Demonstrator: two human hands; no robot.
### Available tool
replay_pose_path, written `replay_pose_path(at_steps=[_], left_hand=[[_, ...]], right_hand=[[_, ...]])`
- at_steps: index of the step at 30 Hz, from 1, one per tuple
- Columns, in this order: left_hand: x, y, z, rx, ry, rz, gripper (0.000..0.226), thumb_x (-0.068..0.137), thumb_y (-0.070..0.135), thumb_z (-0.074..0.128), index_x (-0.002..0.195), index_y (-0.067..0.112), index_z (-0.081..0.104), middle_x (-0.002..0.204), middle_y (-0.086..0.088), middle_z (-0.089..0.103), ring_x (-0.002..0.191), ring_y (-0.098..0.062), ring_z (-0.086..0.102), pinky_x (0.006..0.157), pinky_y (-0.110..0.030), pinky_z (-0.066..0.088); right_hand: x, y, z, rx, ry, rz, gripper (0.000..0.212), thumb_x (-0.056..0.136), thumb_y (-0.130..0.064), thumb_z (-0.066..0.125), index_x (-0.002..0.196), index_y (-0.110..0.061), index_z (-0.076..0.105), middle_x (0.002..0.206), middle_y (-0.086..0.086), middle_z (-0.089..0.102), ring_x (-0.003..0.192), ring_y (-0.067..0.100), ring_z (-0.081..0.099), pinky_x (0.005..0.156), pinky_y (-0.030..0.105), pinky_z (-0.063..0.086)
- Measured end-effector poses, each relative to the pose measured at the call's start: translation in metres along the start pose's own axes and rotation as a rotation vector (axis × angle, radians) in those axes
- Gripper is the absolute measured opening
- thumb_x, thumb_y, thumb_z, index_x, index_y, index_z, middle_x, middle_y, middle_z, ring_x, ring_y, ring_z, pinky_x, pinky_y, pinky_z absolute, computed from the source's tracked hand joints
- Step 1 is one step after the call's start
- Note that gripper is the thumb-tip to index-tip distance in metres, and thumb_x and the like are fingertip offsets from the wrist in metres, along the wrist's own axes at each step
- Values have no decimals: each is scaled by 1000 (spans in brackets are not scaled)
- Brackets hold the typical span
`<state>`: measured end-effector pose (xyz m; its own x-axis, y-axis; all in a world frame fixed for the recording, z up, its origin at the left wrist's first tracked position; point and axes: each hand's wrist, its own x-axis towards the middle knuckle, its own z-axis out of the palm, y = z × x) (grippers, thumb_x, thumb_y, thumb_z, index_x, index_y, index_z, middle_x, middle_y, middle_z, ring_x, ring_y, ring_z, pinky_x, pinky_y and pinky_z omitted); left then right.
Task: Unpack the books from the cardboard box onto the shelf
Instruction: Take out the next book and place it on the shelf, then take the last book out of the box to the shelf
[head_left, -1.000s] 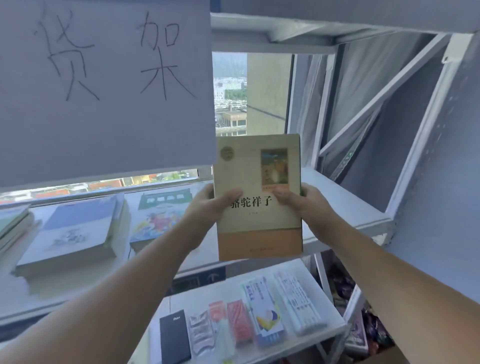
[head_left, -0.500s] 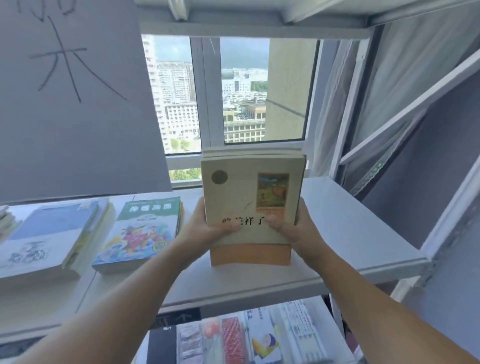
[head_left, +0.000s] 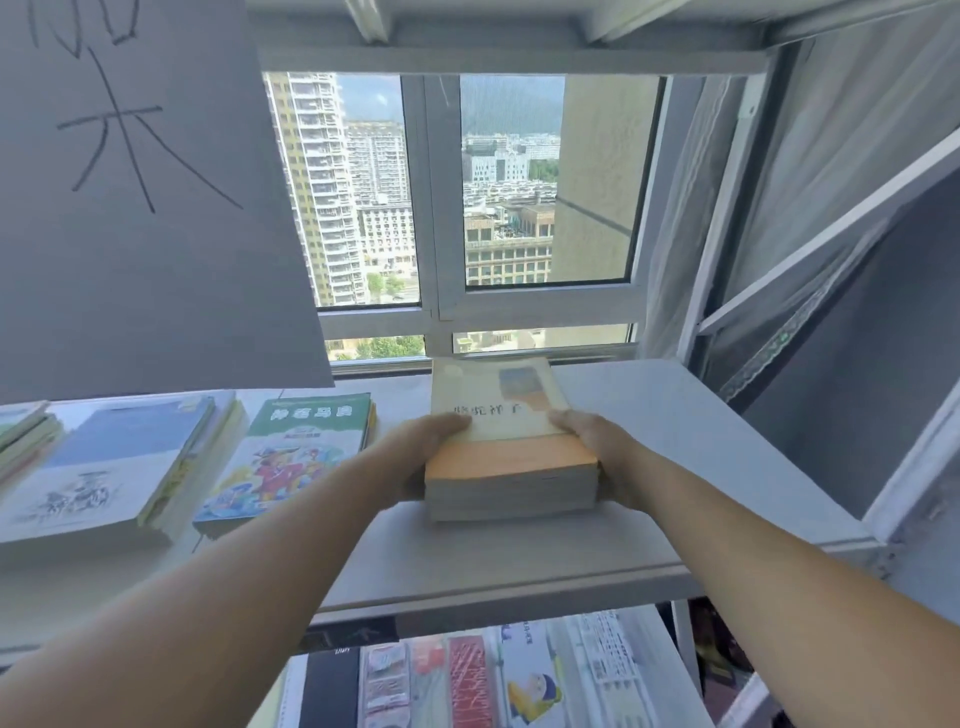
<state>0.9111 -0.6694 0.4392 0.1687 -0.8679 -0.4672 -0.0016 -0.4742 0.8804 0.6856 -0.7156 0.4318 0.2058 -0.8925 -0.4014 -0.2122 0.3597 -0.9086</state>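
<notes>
A stack of beige books with an orange band (head_left: 506, 452) lies flat on the white shelf (head_left: 519, 566), right of centre. My left hand (head_left: 415, 454) grips the stack's left side and my right hand (head_left: 602, 457) grips its right side, thumbs on the top cover. A green-topped picture book (head_left: 291, 452) lies flat to the left. Further left lies a blue and white book stack (head_left: 104, 462). The cardboard box is out of view.
A grey sign with handwritten characters (head_left: 140, 197) hangs at the upper left. A window (head_left: 467, 197) is behind the shelf. A lower shelf (head_left: 644, 675) carries packaged goods. A diagonal white brace (head_left: 831, 234) and wall stand at the right.
Both hands carried the books forward from an upright hold and lowered them flat onto the shelf. The camera moved closer and tilted up.
</notes>
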Motion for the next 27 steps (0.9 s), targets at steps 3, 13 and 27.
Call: replay_pose_path(at_steps=[3, 13, 27], left_hand=[[1, -5, 4, 13, 13, -22, 31, 92, 37, 73, 109, 11, 68, 78, -5, 81, 63, -20, 77, 55, -28, 62], [-21, 15, 4, 386, 348, 194, 31, 91, 35, 66, 84, 6, 62, 77, -9, 58, 65, -24, 53, 56, -29, 37], [-126, -62, -169, 907, 751, 112, 52, 90, 42, 66, 136, 17, 65, 144, -13, 61, 134, -33, 52, 110, -40, 42]], right_hand=[[3, 5, 1, 41, 31, 28, 32, 99, -44, 64, 103, -13, 69, 68, 3, 70, 60, 20, 66, 63, 30, 53], [-9, -39, -12, -407, 266, -230, 68, 94, -43, 62, 148, -2, 53, 144, 18, 60, 133, 39, 54, 108, 49, 44], [-28, -65, 173, -955, -149, -756, 55, 96, -44, 65, 142, -14, 60, 152, 13, 56, 144, 33, 45, 114, 42, 38]])
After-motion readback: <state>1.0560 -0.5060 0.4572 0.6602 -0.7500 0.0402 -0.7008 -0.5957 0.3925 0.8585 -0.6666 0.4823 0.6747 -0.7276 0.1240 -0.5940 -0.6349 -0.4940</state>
